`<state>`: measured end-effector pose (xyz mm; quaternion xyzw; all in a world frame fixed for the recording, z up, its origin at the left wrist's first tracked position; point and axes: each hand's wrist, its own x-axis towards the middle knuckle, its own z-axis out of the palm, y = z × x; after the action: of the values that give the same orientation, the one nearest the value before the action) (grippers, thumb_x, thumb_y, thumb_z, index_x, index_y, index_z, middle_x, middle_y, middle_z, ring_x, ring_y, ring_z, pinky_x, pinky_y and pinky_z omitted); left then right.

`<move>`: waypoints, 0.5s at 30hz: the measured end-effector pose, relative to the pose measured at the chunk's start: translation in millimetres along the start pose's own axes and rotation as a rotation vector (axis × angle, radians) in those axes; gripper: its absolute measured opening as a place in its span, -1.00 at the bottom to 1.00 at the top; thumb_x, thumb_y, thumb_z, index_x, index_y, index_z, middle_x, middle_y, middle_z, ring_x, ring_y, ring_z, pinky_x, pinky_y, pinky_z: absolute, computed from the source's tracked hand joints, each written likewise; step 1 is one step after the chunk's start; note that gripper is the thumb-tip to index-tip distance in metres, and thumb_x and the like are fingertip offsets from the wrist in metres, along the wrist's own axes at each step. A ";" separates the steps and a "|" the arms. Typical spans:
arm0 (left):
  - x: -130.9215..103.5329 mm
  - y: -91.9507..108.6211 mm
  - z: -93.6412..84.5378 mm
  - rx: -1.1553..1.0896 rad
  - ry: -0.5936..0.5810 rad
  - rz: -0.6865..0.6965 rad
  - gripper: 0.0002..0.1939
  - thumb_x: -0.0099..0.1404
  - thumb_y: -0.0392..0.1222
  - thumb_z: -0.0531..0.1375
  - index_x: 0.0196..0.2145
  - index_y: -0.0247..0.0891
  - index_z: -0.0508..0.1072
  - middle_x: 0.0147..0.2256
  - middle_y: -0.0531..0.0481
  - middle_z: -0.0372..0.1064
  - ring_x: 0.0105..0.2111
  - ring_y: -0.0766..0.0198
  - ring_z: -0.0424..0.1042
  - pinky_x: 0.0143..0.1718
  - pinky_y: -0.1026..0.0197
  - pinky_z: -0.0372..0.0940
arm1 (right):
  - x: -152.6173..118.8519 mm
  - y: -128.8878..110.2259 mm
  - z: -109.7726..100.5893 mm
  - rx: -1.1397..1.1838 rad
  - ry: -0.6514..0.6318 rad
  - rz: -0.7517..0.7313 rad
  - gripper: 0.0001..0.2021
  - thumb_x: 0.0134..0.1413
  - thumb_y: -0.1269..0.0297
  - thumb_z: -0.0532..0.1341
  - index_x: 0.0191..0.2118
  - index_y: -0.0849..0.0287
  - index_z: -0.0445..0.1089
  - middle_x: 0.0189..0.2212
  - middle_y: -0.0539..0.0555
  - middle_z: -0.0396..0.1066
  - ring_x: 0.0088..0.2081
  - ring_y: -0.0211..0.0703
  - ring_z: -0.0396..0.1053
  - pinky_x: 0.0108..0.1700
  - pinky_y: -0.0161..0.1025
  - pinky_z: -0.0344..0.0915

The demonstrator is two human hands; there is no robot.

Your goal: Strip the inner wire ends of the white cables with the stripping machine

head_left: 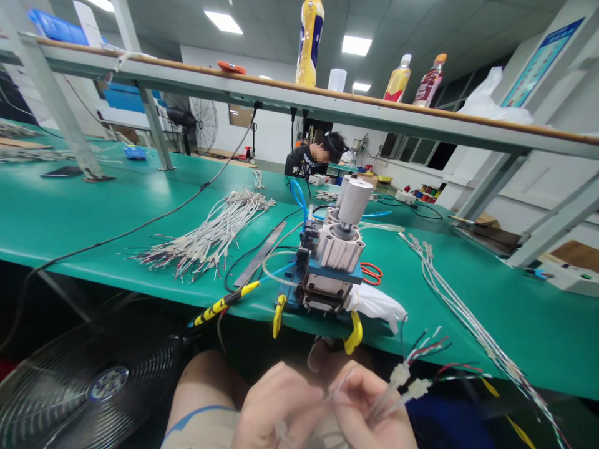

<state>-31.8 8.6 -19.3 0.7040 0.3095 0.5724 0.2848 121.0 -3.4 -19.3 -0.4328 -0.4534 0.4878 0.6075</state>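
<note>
My left hand (278, 405) is closed in front of my lap, its fingers curled and slightly blurred around a pale white cable. Close beside it, my right hand (372, 408) is closed on white cables. Two pale connector blocks (400, 374) stick out past its right side, with loose red, black and white wire ends (428, 346) beyond them. A thin pale strand (339, 386) runs between the fingertips of both hands. Ahead of my hands stands a pneumatic press (334, 249) with a grey cylinder on top, at the table's front edge.
A heap of white cables (219, 224) lies on the green table (154, 212) at left, and more long cables (461, 305) at right. Yellow clamps (279, 316) grip the edge. A fan (107, 386) stands low left. Bottles (309, 43) stand on the shelf; a person (309, 159) sits beyond.
</note>
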 end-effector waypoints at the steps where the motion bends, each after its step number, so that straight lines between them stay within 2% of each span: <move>1: 0.7 1.1 -0.1 0.005 -0.003 0.000 -0.69 0.19 -0.48 0.33 -0.22 -0.07 0.58 -0.43 0.01 0.51 -0.46 0.24 0.45 -0.43 0.29 0.34 | 0.5 -0.5 0.3 -0.009 -0.002 -0.008 -0.73 0.01 0.13 0.36 -0.55 0.18 0.42 -0.57 0.02 0.34 -0.52 -0.20 0.27 -0.47 -0.34 0.18; 7: 1.6 3.1 2.1 0.028 0.015 0.033 -0.65 0.14 -0.51 0.35 -0.21 -0.09 0.57 -0.44 0.00 0.51 -0.46 0.23 0.46 -0.41 0.28 0.36 | 3.1 -4.4 5.5 -0.085 0.017 -0.037 -0.82 -0.09 0.34 0.34 -0.58 0.18 0.35 -0.62 -0.05 0.23 -0.57 -0.25 0.16 -0.51 -0.35 0.05; 10: -1.5 0.1 3.4 0.017 0.045 0.014 -0.69 0.15 -0.50 0.34 -0.24 -0.11 0.56 -0.46 0.02 0.50 -0.48 0.24 0.46 -0.44 0.32 0.37 | 4.9 1.7 1.1 -0.052 0.046 -0.033 -0.84 -0.09 0.33 0.34 -0.56 0.18 0.36 -0.62 -0.06 0.22 -0.58 -0.27 0.13 -0.53 -0.36 0.03; 13: -6.0 -2.8 4.2 0.017 0.071 -0.016 -0.74 0.15 -0.47 0.32 -0.27 -0.15 0.58 -0.48 0.02 0.49 -0.56 0.29 0.42 -0.56 0.38 0.32 | 8.2 10.9 -7.1 0.010 0.049 -0.007 -0.84 -0.08 0.28 0.36 -0.51 0.17 0.38 -0.63 -0.08 0.22 -0.60 -0.30 0.10 -0.56 -0.39 0.03; 15: -7.1 -1.5 6.5 -0.017 0.125 -0.112 -0.81 0.14 -0.43 0.32 -0.34 -0.15 0.60 -0.51 0.03 0.46 -0.59 0.31 0.38 -0.60 0.41 0.27 | 11.2 15.3 -10.7 0.039 0.040 0.018 -0.80 -0.07 0.24 0.39 -0.51 0.17 0.38 -0.63 -0.07 0.22 -0.60 -0.30 0.09 -0.57 -0.40 0.05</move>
<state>-26.7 3.8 -26.0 0.6461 0.3607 0.6008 0.3025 129.7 9.0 -35.0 -0.4347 -0.4278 0.4931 0.6204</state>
